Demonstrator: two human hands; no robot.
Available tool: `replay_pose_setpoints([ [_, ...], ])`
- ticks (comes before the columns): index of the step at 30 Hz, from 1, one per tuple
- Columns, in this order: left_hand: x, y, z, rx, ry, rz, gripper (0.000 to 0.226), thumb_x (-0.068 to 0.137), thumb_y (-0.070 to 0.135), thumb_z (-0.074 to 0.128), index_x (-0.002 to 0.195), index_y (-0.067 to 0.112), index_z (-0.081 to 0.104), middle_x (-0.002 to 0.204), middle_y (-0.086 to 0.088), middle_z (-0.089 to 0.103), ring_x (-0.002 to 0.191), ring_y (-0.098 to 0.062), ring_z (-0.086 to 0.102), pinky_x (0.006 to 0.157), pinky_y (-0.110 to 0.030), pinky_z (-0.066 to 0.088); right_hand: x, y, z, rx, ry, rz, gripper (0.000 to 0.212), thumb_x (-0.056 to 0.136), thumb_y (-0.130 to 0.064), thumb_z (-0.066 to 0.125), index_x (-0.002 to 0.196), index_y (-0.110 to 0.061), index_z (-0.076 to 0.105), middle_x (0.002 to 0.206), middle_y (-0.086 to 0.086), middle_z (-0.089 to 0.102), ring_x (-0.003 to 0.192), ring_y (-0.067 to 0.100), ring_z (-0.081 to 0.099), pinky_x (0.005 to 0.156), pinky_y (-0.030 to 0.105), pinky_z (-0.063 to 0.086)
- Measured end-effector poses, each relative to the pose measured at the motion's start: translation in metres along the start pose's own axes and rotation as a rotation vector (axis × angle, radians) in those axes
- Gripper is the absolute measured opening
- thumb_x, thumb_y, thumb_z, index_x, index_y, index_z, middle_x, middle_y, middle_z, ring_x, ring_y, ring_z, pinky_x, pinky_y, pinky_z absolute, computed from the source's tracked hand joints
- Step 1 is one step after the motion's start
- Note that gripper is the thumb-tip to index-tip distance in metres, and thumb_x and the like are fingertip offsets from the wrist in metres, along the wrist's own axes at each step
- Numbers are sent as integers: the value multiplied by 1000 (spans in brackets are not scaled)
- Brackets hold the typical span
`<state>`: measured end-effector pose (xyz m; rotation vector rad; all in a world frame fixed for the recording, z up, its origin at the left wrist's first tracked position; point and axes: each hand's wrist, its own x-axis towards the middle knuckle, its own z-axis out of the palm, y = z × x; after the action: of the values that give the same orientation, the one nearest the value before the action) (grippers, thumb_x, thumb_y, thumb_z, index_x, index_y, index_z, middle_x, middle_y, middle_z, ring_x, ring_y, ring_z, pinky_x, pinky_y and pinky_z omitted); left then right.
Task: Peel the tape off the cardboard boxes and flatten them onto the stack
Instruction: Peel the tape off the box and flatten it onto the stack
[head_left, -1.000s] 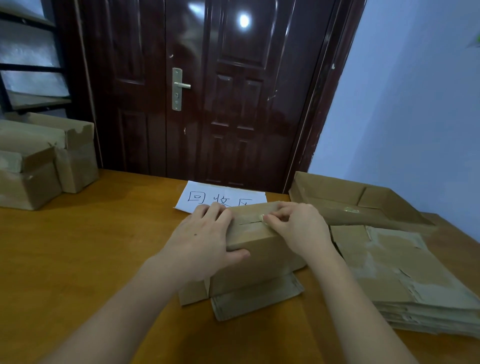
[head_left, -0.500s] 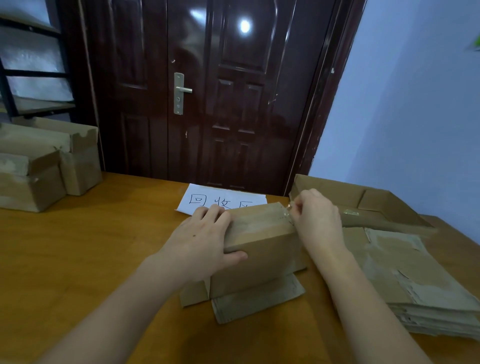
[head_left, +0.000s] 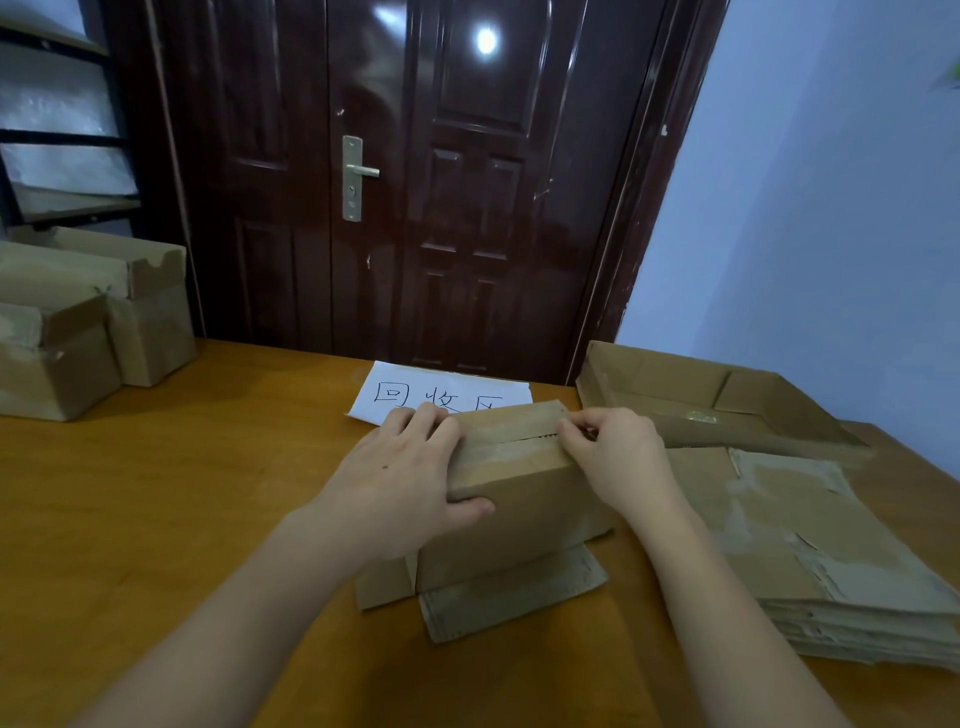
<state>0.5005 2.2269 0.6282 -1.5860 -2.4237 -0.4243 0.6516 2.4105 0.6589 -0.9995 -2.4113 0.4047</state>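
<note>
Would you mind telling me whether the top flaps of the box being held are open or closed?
Closed: the flaps of the box lie flat, meeting at a narrow seam, while the right hand pinches at its end.

I'm reading 回收 handwritten on the white paper sheet (head_left: 410, 387) lying at the table's far edge; my box (head_left: 519, 509) is hiding the third character.

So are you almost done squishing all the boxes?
Not yet. A stack of flattened boxes already lies on the right. The left hand steadies the current box while the right hand picks at its top seam. Two closed boxes wait on the left.
</note>
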Motion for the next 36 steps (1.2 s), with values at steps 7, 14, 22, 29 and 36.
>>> replay_pose_setpoints([
  [7,3,-9,-8,0,-79,26,74,82,86,48,138,38,35,140,13,37,125,-12,34,104,-32,42,9,-1,-12,-102,156,-30,18,101,-22,58,109,-18,73,91,-1,71,81,20,66,79,40,61],
  [14,23,-12,-28,101,-250,29,73,79,80,57,132,36,35,120,12,37,107,-12,39,87,-32,45,-5,4,-7,116,-8,-92,27,102,-33,57,123,-24,72,100,-14,69,87,-3,56,83,19,46],
  [22,51,36,-10,89,-188,91,99,74,96,35,144,26,37,146,3,44,131,-21,42,114,-45,31,-7,12,1,247,-74,38,33,99,-42,61,124,-23,72,97,-14,68,90,3,62,73,18,51],
  [29,54,34,6,156,-143,106,105,70,98,20,151,32,31,147,3,43,132,-24,42,116,-48,30,-1,18,2,167,6,18,28,103,-36,56,116,-21,74,90,-11,66,81,2,58,63,16,45],
  [36,56,33,4,155,-168,115,107,69,98,19,153,33,28,151,4,40,134,-24,39,117,-49,30,-9,23,12,233,95,77,20,98,-24,65,116,-21,75,105,-6,73,83,0,59,63,10,45],
])
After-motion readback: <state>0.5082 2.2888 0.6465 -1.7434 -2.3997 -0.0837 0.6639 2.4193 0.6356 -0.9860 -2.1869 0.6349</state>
